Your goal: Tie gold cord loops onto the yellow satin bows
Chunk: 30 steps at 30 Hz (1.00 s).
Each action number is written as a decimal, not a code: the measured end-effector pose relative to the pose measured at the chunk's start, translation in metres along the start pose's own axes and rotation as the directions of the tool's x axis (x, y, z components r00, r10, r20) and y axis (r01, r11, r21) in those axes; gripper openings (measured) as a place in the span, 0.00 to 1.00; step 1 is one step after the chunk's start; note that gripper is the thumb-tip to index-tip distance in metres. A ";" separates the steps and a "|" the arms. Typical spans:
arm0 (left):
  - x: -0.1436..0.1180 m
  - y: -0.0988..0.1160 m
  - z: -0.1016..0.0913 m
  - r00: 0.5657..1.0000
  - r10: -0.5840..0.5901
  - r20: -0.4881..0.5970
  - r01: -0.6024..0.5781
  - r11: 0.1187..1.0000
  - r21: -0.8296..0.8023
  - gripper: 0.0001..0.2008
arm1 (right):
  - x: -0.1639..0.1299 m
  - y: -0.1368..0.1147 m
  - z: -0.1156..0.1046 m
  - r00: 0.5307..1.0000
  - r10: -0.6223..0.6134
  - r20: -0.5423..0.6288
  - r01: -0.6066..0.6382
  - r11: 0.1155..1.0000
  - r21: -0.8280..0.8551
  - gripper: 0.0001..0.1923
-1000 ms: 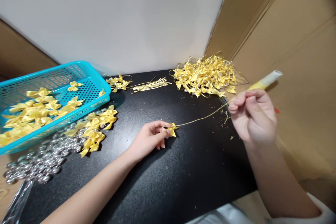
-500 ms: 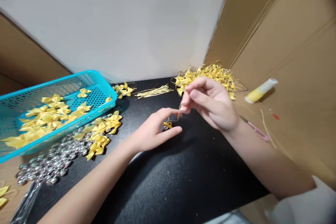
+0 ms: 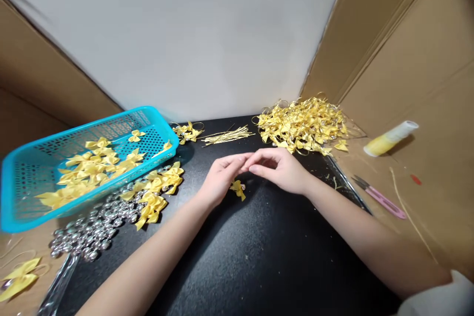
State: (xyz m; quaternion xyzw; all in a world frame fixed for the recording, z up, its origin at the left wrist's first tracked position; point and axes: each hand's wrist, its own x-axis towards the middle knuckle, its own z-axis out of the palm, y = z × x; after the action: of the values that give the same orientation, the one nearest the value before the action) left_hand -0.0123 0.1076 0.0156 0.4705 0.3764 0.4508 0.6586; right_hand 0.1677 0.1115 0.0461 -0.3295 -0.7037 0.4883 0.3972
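Observation:
My left hand (image 3: 224,177) and my right hand (image 3: 282,170) meet at the fingertips above the black table mat (image 3: 237,261). Both are closed in a pinch, thumbs against fingers. The thin gold cord seen between them a moment ago is now hidden in the fingertips. Just below, beside my left thumb, is a small yellow ribbon bow (image 3: 238,188) with a shiny bead; whether it hangs or rests on the mat is unclear.
Left stands a blue basket (image 3: 11,192) of yellow bows, with silver bells (image 3: 92,229) and more bows (image 3: 151,207) before it. Gold cords (image 3: 229,136) and a bow pile (image 3: 303,123) lie behind my hands. Pink-handled snips (image 3: 385,201) and a yellow-white tube (image 3: 390,138) lie right.
My right hand has come down and my left fingers have closed, so the fingertips now meet. The cord has gone out of sight and the bow shows more fully. The view has shifted slightly.

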 end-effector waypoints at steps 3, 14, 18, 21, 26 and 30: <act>-0.004 -0.005 0.002 0.995 -0.045 0.092 0.034 0.992 0.120 0.15 | 0.007 0.002 0.003 0.983 -0.120 -0.140 0.108 0.990 -0.096 0.03; -0.001 -0.005 0.008 0.985 -0.070 -0.155 0.043 0.984 -0.174 0.07 | -0.001 0.034 0.003 0.959 0.001 -0.283 -0.061 0.977 -0.204 0.04; -0.003 -0.006 0.010 0.980 -0.012 -0.197 -0.014 0.991 -0.131 0.06 | -0.011 0.031 0.017 0.957 -0.197 -0.213 0.086 0.893 -0.442 0.09; -0.006 -0.007 0.012 0.977 0.020 -0.212 -0.044 0.993 -0.107 0.06 | -0.016 0.033 0.028 0.941 -0.256 -0.221 0.103 0.839 -0.534 0.13; -0.006 -0.010 0.015 0.970 0.000 -0.244 -0.023 0.995 -0.094 0.07 | -0.020 0.042 0.038 0.955 -0.199 -0.221 0.049 0.838 -0.543 0.21; -0.006 -0.014 0.015 0.961 -0.029 -0.276 -0.002 0.994 -0.110 0.08 | -0.020 0.048 0.039 0.933 -0.215 -0.289 0.057 0.880 -0.471 0.20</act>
State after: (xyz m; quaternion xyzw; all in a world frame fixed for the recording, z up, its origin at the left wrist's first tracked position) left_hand 0.0028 0.0954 0.0070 0.3633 0.4429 0.5276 0.6273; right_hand 0.1463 0.0926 -0.0118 -0.4397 -0.7426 0.2178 0.4558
